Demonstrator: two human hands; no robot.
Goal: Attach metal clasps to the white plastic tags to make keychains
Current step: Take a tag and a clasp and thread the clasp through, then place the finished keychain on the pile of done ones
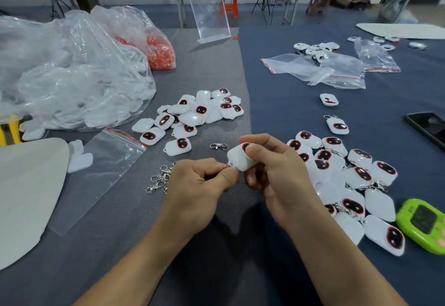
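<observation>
Centrally, my right hand [272, 173] gripped a white tag [238, 158] while my left hand [197, 182] pinched a metal clasp [228, 165] at its nine o'clock edge.

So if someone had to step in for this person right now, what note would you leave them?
The left hand pinches a metal clasp at the corner of the tag.
The right hand grips that white tag.
Supplies: bare tags piled ahead on the left, loose clasps beside the left hand, a single clasp just ahead.
Done: clasped tags piled on the right.
Left: finish this clasp, whose hook-up is hidden, then work through the bare pile.
</observation>
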